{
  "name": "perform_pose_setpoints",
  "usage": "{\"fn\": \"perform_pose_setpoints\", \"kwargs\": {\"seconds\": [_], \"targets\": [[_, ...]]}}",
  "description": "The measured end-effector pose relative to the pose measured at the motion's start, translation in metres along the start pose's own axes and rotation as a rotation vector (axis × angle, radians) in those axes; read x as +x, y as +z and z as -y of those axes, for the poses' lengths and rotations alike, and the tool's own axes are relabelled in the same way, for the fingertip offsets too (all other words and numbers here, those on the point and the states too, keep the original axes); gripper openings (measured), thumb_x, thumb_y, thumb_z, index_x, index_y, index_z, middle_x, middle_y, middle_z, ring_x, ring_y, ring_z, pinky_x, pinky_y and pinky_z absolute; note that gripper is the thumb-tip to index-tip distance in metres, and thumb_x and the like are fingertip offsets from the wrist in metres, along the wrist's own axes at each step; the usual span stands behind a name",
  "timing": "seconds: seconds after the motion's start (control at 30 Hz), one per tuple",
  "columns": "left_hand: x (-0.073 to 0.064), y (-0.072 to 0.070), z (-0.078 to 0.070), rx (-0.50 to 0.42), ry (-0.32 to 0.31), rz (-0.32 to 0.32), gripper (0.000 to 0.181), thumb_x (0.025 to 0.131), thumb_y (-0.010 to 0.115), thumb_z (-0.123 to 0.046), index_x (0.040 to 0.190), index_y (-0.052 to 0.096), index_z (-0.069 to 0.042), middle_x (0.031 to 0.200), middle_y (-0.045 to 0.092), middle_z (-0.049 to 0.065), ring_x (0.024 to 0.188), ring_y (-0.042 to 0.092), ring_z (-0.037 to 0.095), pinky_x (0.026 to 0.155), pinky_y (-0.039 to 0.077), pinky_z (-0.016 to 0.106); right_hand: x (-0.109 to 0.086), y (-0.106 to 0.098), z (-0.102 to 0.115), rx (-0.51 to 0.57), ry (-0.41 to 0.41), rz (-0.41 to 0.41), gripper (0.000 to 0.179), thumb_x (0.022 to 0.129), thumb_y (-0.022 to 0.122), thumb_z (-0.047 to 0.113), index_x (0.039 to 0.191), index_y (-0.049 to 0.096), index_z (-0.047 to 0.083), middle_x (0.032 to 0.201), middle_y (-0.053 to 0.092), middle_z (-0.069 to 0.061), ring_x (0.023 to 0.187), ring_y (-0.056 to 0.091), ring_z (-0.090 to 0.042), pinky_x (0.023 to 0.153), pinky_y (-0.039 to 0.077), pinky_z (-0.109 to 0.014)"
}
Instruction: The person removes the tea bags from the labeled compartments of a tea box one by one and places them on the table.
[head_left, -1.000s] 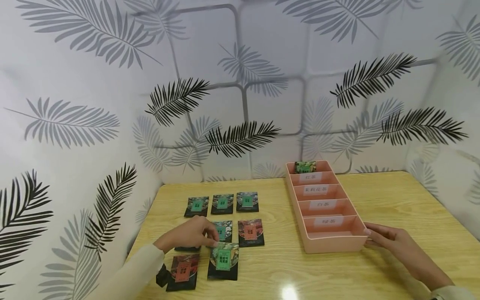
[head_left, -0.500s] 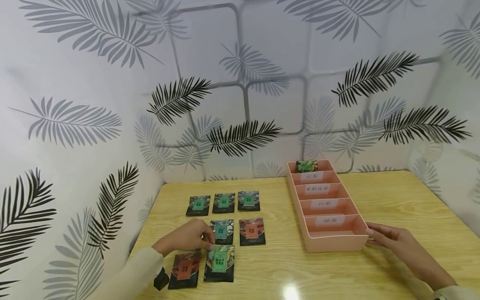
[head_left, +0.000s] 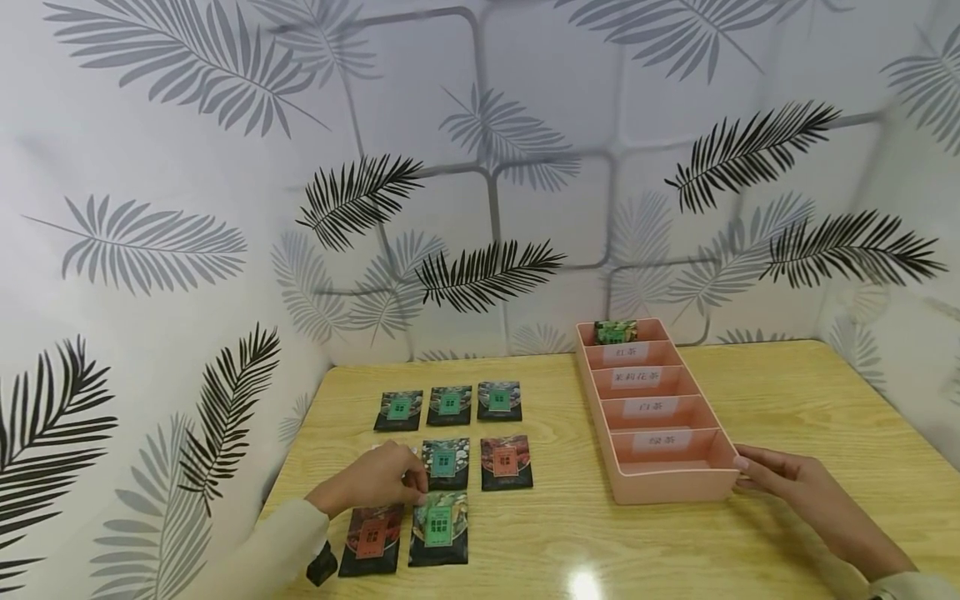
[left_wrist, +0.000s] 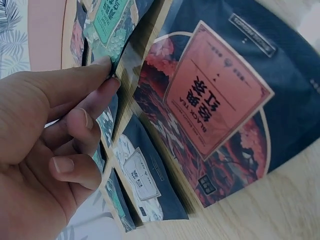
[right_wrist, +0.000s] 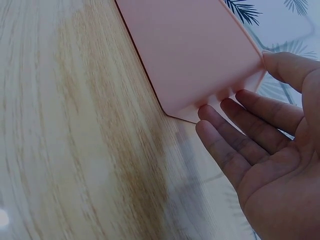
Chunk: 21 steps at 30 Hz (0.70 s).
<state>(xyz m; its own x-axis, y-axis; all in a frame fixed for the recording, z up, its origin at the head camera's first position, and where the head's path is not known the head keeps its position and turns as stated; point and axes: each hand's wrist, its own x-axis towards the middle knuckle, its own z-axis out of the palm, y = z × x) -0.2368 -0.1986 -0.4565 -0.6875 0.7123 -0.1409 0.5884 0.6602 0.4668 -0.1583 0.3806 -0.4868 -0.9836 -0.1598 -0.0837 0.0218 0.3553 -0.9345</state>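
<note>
In the head view, my left hand (head_left: 378,479) pinches the top left corner of a tea packet with a bright green label (head_left: 438,529). The left wrist view has thumb and forefinger on that packet's edge (left_wrist: 107,25). Beside it lies a red-labelled black tea packet (head_left: 371,542); a white tea packet (left_wrist: 142,180) is mostly behind the hand in the head view. My right hand (head_left: 802,496) touches the near right corner of a pink divided box (head_left: 675,487), its thumb at the rim. Its fairly straight fingers (right_wrist: 232,160) rest their tips against the side wall.
Three green-labelled packets (head_left: 450,406) form the far row. A teal-labelled packet (head_left: 446,464) and a red-labelled one (head_left: 506,462) lie in the middle row. Paper labels (head_left: 651,407) mark the box's dividers; a green packet (head_left: 615,332) sits in its far compartment. A leaf-patterned backdrop (head_left: 525,208) borders the table.
My left hand has shifted the green-labelled packet slightly left and nearer, closer to the red-labelled packet beside it. The right hand and the box have stayed in place.
</note>
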Motion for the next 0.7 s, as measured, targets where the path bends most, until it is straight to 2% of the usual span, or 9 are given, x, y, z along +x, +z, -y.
{"fn": "perform_pose_setpoints", "kwargs": {"seconds": [0.2, 0.33, 0.43, 0.57, 0.7], "targets": [[0.0, 0.0, 0.0, 0.046, -0.008, -0.026, 0.005, 0.084, 0.075, -0.023, 0.08, 0.073, -0.021, 0.077, 0.064, -0.014, 0.064, 0.057, -0.002, 0.059, 0.049, 0.023, 0.0, -0.001, 0.001, 0.006, 0.016, -0.003, 0.056, 0.101, 0.049, 0.033, 0.141, 0.041, -0.006, 0.125, 0.062, -0.004, 0.103, 0.065, -0.017, 0.082, 0.048, -0.019], [0.005, -0.003, 0.001, 0.09, -0.006, -0.062, 0.005, 0.084, 0.075, -0.025, 0.08, 0.072, -0.025, 0.075, 0.063, -0.017, 0.063, 0.056, -0.003, 0.059, 0.048, 0.023, -0.001, -0.002, 0.001, 0.001, 0.02, -0.004, 0.056, 0.1, 0.049, 0.033, 0.141, 0.041, -0.005, 0.125, 0.062, -0.004, 0.103, 0.065, -0.017, 0.081, 0.046, -0.017], [0.012, -0.007, 0.001, 0.122, 0.007, -0.114, 0.005, 0.085, 0.073, -0.028, 0.081, 0.071, -0.027, 0.075, 0.062, -0.019, 0.063, 0.055, -0.003, 0.06, 0.048, 0.023, -0.001, -0.002, 0.001, -0.006, 0.014, -0.005, 0.055, 0.101, 0.049, 0.032, 0.14, 0.042, -0.005, 0.124, 0.063, -0.004, 0.103, 0.065, -0.017, 0.08, 0.045, -0.016], [0.026, -0.015, -0.003, 0.126, 0.016, -0.188, 0.004, 0.088, 0.07, -0.028, 0.087, 0.071, -0.024, 0.078, 0.063, -0.018, 0.062, 0.056, -0.002, 0.06, 0.048, 0.025, -0.001, -0.002, 0.0, -0.008, 0.013, -0.006, 0.053, 0.101, 0.049, 0.032, 0.14, 0.043, -0.004, 0.124, 0.063, -0.004, 0.103, 0.065, -0.018, 0.08, 0.045, -0.016], [0.042, -0.024, -0.01, 0.107, 0.018, -0.265, 0.009, 0.09, 0.068, -0.028, 0.094, 0.072, -0.021, 0.084, 0.065, -0.016, 0.066, 0.058, -0.002, 0.063, 0.049, 0.026, -0.001, -0.002, 0.0, -0.004, 0.042, -0.003, 0.057, 0.1, 0.05, 0.035, 0.142, 0.041, -0.002, 0.128, 0.06, -0.004, 0.105, 0.064, -0.018, 0.087, 0.047, -0.027]]}}
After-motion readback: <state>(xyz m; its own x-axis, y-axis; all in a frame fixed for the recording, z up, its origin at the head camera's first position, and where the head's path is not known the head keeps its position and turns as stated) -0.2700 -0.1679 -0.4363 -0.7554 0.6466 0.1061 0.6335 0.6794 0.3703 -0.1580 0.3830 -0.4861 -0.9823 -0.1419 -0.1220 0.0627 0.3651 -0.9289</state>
